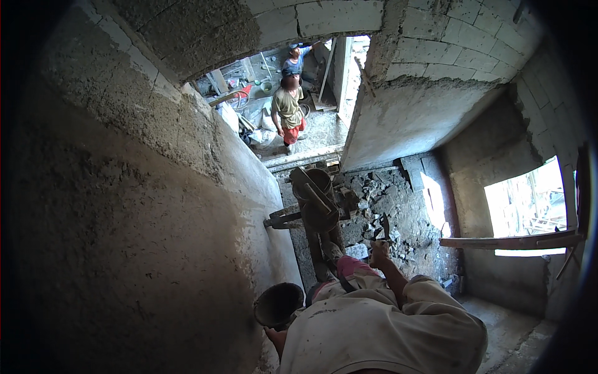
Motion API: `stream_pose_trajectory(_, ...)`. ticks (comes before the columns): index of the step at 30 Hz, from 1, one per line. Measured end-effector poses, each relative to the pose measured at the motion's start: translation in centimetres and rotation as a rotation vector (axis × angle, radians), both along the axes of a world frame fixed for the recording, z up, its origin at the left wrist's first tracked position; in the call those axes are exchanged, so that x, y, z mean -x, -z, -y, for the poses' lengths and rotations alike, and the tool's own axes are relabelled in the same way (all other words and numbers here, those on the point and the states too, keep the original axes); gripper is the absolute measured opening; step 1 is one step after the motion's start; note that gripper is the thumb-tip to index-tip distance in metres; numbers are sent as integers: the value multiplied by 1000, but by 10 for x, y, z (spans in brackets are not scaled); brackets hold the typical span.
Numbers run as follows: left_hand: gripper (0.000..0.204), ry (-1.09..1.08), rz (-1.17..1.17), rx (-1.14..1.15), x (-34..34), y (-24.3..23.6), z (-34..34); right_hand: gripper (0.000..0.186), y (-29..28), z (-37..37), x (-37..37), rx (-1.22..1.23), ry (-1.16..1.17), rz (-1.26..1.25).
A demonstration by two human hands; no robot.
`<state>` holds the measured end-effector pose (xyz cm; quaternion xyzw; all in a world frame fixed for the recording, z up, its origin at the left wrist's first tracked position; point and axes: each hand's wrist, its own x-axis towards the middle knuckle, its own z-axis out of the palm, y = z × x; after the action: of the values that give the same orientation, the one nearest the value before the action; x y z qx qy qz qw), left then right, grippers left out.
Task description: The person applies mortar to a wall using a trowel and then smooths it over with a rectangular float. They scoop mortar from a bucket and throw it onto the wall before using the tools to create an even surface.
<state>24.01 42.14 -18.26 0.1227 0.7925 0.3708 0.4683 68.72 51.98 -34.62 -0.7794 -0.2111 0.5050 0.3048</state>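
Observation:
My right hand (378, 253) is raised in front of me and grips the handle of a small trowel (384, 228), blade pointing up. Low at my left side, my left hand (275, 337) holds a dark round mortar pan (278, 303) from below, close to the rough plastered wall (143, 237). What lies inside the pan is too dark to tell. My pale shirt sleeves fill the bottom of the view. One of my feet (331, 250) rests on a wooden trestle (317, 212) below me.
Rubble covers the floor (398, 206) far below. A doorway (299, 106) ahead shows two people outside among scattered materials. A wooden plank (511, 241) crosses below a bright window opening (529, 202) on the right. Block walls close in all round.

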Motion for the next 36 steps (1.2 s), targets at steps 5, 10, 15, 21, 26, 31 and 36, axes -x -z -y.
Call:
stream_pose_trajectory(5, 80, 55, -148, 21, 9, 7, 16, 38, 22, -1, 14, -7, 117, -105)
stream_pose_trajectory(10, 82, 110, -223, -20, 34, 72, 46, 59, 95, 21, -17, -181, -76, 40)
stream_pose_trajectory(15, 84, 179, -208, 34, 14, 44, 29, 48, 74, 16, -26, -98, 11, -79)
stream_pose_trajectory(21, 84, 15, -76, 14, 15, 19, 28, 33, -68, -21, 18, 40, -882, 696)
stream_pose_trajectory(26, 83, -22, 8, -10, 6, 17, 15, 38, -64, -13, 9, 103, -823, 626)
stream_pose_trajectory(31, 79, -85, -21, -134, 32, 78, 53, 45, -60, -18, 16, 77, -873, 676)
stream_pose_trajectory(36, 78, -419, 268, -190, 16, 53, 36, 49, -46, -11, 11, 104, -690, 472)
